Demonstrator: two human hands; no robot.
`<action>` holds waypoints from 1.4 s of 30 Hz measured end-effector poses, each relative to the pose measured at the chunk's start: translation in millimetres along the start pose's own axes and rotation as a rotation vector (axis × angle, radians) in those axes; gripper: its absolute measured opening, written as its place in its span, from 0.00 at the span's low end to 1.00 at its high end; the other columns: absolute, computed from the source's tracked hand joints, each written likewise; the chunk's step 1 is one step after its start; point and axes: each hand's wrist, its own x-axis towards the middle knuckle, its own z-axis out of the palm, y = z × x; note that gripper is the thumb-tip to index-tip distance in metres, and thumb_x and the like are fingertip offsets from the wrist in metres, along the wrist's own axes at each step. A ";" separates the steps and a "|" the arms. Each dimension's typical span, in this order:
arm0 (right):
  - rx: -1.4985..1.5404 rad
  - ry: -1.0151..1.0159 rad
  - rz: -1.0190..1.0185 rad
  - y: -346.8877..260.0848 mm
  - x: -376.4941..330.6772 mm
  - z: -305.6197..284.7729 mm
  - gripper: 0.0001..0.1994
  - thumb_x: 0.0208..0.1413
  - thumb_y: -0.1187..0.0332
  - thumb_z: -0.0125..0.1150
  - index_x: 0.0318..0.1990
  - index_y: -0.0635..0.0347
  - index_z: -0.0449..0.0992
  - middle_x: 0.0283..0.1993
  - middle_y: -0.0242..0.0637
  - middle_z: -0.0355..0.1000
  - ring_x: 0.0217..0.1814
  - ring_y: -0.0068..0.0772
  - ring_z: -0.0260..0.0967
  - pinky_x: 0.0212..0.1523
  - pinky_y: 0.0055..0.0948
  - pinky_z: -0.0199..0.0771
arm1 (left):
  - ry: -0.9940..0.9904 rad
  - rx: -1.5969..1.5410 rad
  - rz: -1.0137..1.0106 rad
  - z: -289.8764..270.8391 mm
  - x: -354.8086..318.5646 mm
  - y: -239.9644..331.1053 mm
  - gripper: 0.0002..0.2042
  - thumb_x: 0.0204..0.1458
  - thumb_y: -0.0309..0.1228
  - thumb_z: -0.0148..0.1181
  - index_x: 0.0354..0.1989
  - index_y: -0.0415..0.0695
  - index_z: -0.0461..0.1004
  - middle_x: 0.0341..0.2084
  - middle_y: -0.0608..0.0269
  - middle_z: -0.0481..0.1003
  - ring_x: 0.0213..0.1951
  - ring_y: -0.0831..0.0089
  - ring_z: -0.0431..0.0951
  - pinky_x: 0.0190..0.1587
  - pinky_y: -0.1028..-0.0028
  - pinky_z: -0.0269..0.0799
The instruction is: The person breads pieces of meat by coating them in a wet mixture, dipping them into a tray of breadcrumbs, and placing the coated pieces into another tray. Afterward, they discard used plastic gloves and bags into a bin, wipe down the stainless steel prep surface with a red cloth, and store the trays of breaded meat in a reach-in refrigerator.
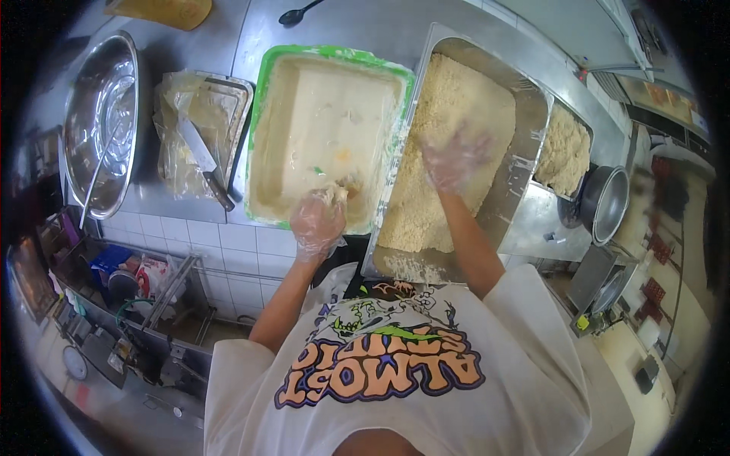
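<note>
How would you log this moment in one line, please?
left hand: holding coated lump; right hand: blurred, at crumbs; knife: left of green tub

A steel counter [365,30] stretches across the room, softly reflecting pale light — white tiles [239,247] with darker joints show below its near edge, crossed by a metal rail [237,272] — and more tiling borders its far right side.

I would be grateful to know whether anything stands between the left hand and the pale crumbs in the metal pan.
Only low edges: the right rim of the green tub and the neighbouring wall of the metal pan separate the left hand from the pale crumbs. Nothing else visible does.
</note>
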 end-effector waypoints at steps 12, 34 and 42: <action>0.131 -0.051 0.005 3.8 -15.9 -11.2 0.63 0.37 0.20 0.50 0.74 0.56 0.42 0.73 0.72 0.27 0.76 0.71 0.20 0.65 0.77 0.21 | -0.027 -0.027 -0.013 -6.8 5.7 10.8 0.11 0.42 0.29 0.66 0.35 0.40 0.78 0.29 0.52 0.79 0.31 0.54 0.79 0.36 0.61 0.76; 2.422 -0.651 0.262 81.1 -8.3 -118.2 0.56 0.36 0.18 0.47 0.73 0.34 0.45 0.75 0.46 0.44 0.75 0.56 0.43 0.68 0.74 0.34 | 0.102 0.108 0.098 10.9 -17.9 -7.0 0.11 0.44 0.34 0.65 0.33 0.42 0.76 0.28 0.53 0.77 0.30 0.54 0.78 0.35 0.61 0.76; 2.855 -0.871 0.381 83.6 -24.0 -142.3 0.56 0.30 0.17 0.52 0.68 0.39 0.57 0.71 0.53 0.46 0.71 0.60 0.45 0.65 0.80 0.34 | 0.071 0.077 0.084 2.5 -7.7 3.1 0.13 0.44 0.37 0.65 0.34 0.42 0.79 0.31 0.52 0.79 0.35 0.54 0.79 0.41 0.60 0.76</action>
